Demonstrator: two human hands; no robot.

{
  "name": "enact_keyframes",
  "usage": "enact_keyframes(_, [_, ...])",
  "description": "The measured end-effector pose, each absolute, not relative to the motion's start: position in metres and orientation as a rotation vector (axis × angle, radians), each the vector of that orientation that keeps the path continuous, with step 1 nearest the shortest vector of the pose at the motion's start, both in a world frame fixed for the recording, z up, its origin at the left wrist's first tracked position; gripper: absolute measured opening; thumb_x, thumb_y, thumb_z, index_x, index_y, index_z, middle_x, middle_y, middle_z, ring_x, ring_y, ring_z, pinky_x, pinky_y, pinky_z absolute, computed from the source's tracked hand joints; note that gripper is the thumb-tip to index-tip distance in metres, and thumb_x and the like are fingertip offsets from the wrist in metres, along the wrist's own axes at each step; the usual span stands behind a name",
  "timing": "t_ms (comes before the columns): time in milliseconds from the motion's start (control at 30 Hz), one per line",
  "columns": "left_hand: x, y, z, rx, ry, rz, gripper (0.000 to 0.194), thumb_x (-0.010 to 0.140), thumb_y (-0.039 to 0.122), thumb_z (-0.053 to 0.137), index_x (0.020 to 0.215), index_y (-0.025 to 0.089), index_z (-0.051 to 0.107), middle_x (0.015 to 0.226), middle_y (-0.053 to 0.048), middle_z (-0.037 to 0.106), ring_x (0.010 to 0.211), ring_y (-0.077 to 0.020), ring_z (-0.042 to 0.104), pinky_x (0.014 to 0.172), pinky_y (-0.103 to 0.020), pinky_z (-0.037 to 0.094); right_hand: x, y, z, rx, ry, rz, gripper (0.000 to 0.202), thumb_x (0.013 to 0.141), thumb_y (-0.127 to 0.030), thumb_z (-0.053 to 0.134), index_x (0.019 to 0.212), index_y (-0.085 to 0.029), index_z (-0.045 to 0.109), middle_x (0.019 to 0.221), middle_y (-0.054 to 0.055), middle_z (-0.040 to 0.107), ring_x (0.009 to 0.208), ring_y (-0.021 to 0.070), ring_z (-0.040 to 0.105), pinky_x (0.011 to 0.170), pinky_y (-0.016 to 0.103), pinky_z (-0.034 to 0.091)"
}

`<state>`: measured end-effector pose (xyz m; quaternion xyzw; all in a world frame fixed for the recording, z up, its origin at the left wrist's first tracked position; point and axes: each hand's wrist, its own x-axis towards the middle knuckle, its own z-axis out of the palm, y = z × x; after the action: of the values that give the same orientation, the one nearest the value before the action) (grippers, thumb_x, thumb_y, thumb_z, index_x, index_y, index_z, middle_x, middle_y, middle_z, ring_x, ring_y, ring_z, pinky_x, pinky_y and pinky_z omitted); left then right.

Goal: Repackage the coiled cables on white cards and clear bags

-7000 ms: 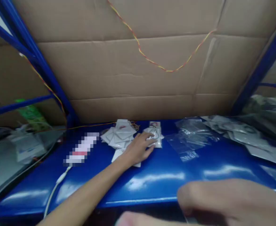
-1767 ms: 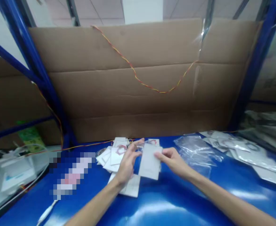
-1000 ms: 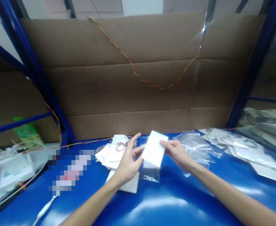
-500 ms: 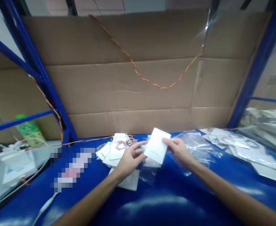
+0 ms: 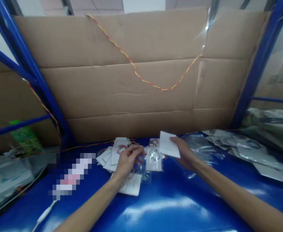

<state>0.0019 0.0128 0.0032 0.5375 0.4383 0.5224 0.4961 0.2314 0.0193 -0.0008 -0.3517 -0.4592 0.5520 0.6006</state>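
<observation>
My right hand (image 5: 186, 153) grips a white folded paper (image 5: 169, 145) by its right side, tilted above the table. My left hand (image 5: 128, 158) is closed with its fingertips together, just left of the paper; what it pinches, if anything, I cannot make out. Between the hands lies a clear plastic bag (image 5: 154, 160) with a white card and a thin cable in it. Clear film (image 5: 146, 177) shows below my left fingers. Behind that hand is a pile of white cards (image 5: 107, 158) with thin red cables, and a printed white sheet (image 5: 133, 187) lies nearer me, partly covered.
Clear bags (image 5: 199, 146) lie beyond my right hand, and several bagged white packets (image 5: 249, 149) spread at the right. A white cord (image 5: 44, 214) runs along the left. A green-capped bottle (image 5: 25, 138) stands behind a blue rail. Cardboard (image 5: 131, 96) walls the back.
The white paper has moved right, out of my left fingers, and turned in my right hand. My left hand has drawn slightly left and closed. The bagged cable is uncovered.
</observation>
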Motion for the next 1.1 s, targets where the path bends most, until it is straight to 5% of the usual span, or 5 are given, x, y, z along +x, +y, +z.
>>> enact_keyframes(267, [-0.001,0.013,0.008,1.204,1.107,1.285,0.031,0.070,0.041,0.080,0.085,0.014,0.076,0.081,-0.008,0.076,0.060,-0.0148,0.062,0.051,-0.023,0.045,0.229,0.015,0.002,-0.793,-1.043,1.360,0.027,0.078,-0.036,0.081,0.094,-0.016,0.074,0.079,0.005,0.076,0.066,0.0183,0.070,0.057,0.027,0.057])
enact_keyframes(500, [0.000,0.014,0.003,1.228,1.115,1.252,0.035,0.071,0.044,0.082,0.088,0.013,0.079,0.081,-0.009,0.077,0.055,-0.0112,0.056,0.050,-0.021,0.042,0.236,0.018,0.003,-0.895,-1.147,1.205,0.080,0.071,-0.035,0.088,0.142,-0.019,0.054,0.062,-0.002,0.071,0.047,0.0149,0.060,0.043,0.022,0.041])
enact_keyframes(800, [-0.002,0.015,0.004,1.212,1.148,1.273,0.031,0.074,0.040,0.077,0.089,0.013,0.081,0.083,-0.009,0.079,0.058,-0.0120,0.057,0.056,-0.023,0.044,0.235,0.014,0.014,-0.683,-1.188,1.306,0.034,0.084,-0.044,0.068,0.104,-0.018,0.075,0.122,0.015,0.074,0.102,0.0296,0.073,0.060,0.030,0.057])
enact_keyframes(967, [-0.001,0.014,0.005,1.278,1.142,1.277,0.033,0.072,0.043,0.080,0.085,0.013,0.082,0.078,-0.009,0.078,0.053,-0.0113,0.050,0.052,-0.024,0.039,0.230,0.009,0.010,-0.770,-1.313,1.188,0.033,0.079,-0.048,0.079,0.076,-0.017,0.071,0.062,0.000,0.066,0.049,0.0121,0.056,0.042,0.023,0.034])
enact_keyframes(1100, [-0.001,0.014,0.000,1.319,1.155,1.227,0.035,0.074,0.046,0.081,0.086,0.014,0.082,0.077,-0.008,0.077,0.051,-0.0100,0.049,0.049,-0.023,0.035,0.228,0.005,0.005,-0.820,-1.399,1.185,0.038,0.079,-0.050,0.080,0.068,-0.017,0.068,0.046,-0.008,0.044,0.043,0.0063,0.035,0.044,0.023,0.025])
